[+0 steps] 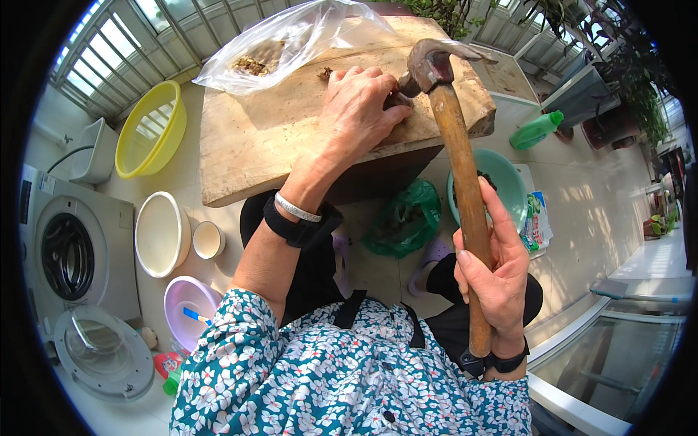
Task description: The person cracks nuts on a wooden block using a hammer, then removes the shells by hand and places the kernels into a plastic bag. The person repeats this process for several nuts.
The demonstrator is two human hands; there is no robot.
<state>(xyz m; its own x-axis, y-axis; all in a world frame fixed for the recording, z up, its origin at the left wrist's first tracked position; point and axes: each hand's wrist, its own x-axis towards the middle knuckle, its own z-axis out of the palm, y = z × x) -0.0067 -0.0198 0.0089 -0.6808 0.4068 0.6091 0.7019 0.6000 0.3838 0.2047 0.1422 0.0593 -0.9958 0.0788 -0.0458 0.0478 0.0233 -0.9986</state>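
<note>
My right hand grips the wooden handle of a claw hammer low down, its index finger stretched along the wood. The hammer's face is at the fingertips of my left hand, over a thick wooden board. Between the left thumb and fingers sits a small dark brown object, mostly covered; I cannot tell what it is, or whether the hammer touches it. Behind that hand, a clear plastic bag with yellowish-brown broken pieces lies on the board. One brown fragment rests beside the fingers.
Below the board, a green plastic bag and a teal basin with dark bits stand on the floor. Yellow, cream and purple basins are at left, near a front-loading washing machine with its door open.
</note>
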